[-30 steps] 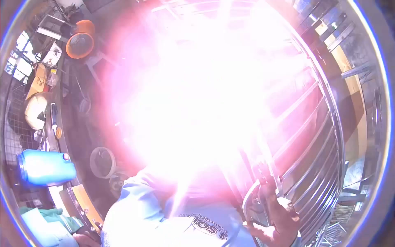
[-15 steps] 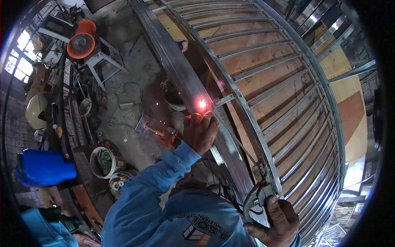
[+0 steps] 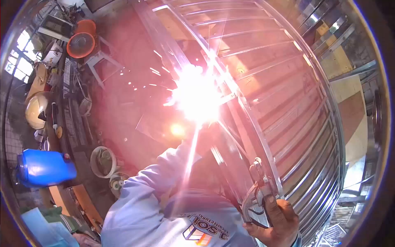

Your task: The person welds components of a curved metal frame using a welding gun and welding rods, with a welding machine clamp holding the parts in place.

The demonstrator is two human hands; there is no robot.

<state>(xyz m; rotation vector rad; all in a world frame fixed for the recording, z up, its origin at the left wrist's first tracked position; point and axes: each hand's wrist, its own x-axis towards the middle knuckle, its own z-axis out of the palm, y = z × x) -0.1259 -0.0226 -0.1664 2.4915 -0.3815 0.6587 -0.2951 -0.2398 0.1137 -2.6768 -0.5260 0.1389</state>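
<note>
My right hand (image 3: pixel 276 224) is wrapped around a welding electrode holder (image 3: pixel 260 187) at the lower right. A thin electrode (image 3: pixel 235 140) runs from it up-left toward a blinding white arc (image 3: pixel 196 94) on the long metal beam (image 3: pixel 222 152). Glare washes out my left hand (image 3: pixel 191 138), just below the arc; its fingers cannot be made out. Close to the right of the arc, a short crosspiece (image 3: pixel 227 98) joins the curved barred metal frame (image 3: pixel 267 144). Sparks fly off to the left.
Plywood sheets (image 3: pixel 347 119) lie behind the bars. At left are an orange round object (image 3: pixel 81 44) on a stool (image 3: pixel 98 68), a blue plastic container (image 3: pixel 45 166), a white bucket (image 3: pixel 103 161) and a pale rounded shell (image 3: pixel 37 110).
The small reddish glow has flared into a large white arc with more sparks, and pink glare covers the scene. My left hand has faded into it; my right hand still grips the electrode holder.
</note>
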